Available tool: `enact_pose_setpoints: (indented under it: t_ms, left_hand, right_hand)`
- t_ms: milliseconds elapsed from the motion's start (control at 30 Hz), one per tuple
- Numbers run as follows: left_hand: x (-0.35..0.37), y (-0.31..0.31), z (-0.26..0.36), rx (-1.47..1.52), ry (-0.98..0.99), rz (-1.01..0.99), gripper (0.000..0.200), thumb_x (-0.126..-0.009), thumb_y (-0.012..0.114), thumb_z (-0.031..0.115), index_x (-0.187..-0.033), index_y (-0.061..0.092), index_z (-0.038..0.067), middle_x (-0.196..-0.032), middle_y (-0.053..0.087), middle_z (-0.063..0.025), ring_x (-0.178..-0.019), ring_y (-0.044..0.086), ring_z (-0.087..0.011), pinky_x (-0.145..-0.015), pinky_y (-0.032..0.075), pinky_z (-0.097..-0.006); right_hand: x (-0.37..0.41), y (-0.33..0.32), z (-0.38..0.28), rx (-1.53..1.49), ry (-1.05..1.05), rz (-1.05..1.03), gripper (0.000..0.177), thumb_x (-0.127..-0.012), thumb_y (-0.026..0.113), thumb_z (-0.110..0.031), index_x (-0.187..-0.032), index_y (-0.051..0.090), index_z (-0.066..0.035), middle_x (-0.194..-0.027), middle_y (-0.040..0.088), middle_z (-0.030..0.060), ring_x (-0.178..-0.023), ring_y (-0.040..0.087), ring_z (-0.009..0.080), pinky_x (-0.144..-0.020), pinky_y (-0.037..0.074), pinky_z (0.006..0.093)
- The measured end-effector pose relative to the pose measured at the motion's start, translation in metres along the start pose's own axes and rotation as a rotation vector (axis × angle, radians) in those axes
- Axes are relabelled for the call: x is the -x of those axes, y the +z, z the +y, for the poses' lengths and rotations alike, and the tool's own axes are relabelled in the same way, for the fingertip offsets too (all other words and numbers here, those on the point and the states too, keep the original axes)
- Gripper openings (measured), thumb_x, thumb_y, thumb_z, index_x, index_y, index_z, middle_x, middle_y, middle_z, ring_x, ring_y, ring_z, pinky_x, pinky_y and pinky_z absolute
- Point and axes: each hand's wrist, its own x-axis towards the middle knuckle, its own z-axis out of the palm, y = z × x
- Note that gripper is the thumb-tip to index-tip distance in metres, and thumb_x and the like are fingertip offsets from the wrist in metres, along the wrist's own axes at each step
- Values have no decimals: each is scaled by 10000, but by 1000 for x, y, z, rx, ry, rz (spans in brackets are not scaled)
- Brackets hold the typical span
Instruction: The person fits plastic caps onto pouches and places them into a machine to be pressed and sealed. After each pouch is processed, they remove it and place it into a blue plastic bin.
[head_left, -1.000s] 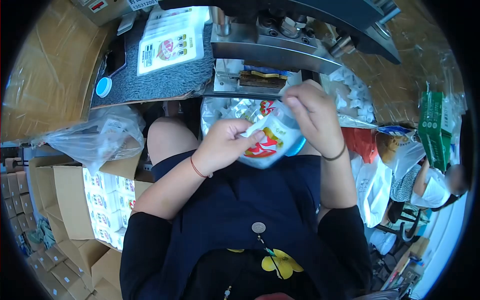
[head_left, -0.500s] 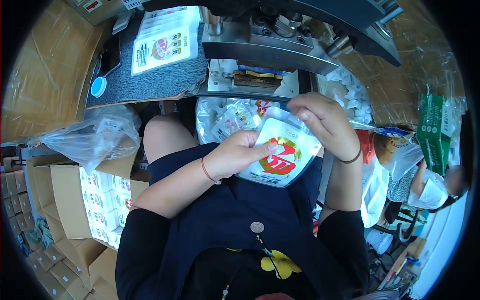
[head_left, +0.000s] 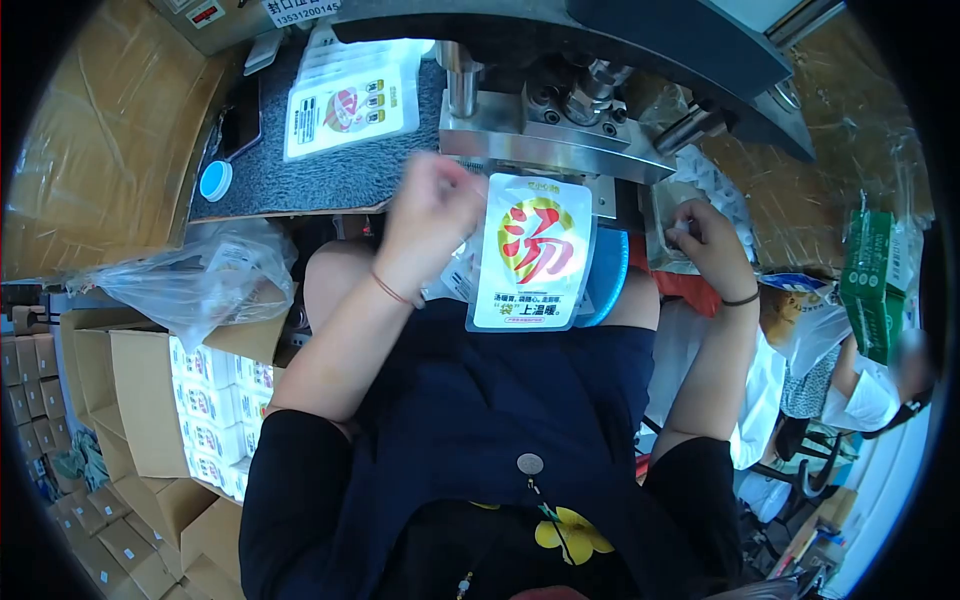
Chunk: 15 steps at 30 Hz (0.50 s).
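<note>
A white stand-up pouch point(head_left: 535, 255) with a red character on a gold-green circle hangs upright below the press, its top edge at the metal jaws. My left hand point(head_left: 430, 215) is beside the pouch's upper left corner, fingers curled and slightly blurred; I cannot tell what they hold. To the right, my right hand point(head_left: 715, 245) is at a clear bin point(head_left: 660, 245) beside the press, with thumb and fingers pinched on a small white plastic piece point(head_left: 682, 227). Similar white plastic pieces point(head_left: 715, 185) are heaped just behind that hand.
The metal press point(head_left: 560, 135) spans the top middle. On a grey mat point(head_left: 340, 170) to its left lie stacked pouches point(head_left: 355, 110), a phone point(head_left: 241, 125) and a blue-rimmed lid point(head_left: 215, 181). Cartons point(head_left: 140, 390) stand at lower left. A person point(head_left: 865, 390) sits at far right.
The pouch has left my left hand's grasp on the lap and is up at the press. My left hand rose leftward; my right hand moved right from the pouch to the bin.
</note>
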Motion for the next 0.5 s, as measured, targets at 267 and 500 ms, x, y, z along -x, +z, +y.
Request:
enact_pose_setpoints:
  t_ms: [267,500]
  left_hand:
    - [-9,-91,-11,-1462,569,117,583,-964,611,304,-1498,455,130,-1519,434,-245,-1394,432,-425,-1116,380,-523]
    - [40,-67,-13,39,198,52,236,-929,663,34,-1158,700,-12,-975,744,-104,-896,705,-154,-786,537,-296]
  right_hand:
    - [20,14,-16,170,-206,460,250,-913,706,-152,-1096,638,4,-977,662,141,-834,624,282,-770,499,370]
    - [31,54,-88,-89,-333,281,192,-957,653,-148,-1082,640,-4,-1028,676,162,-919,667,314,-809,519,395]
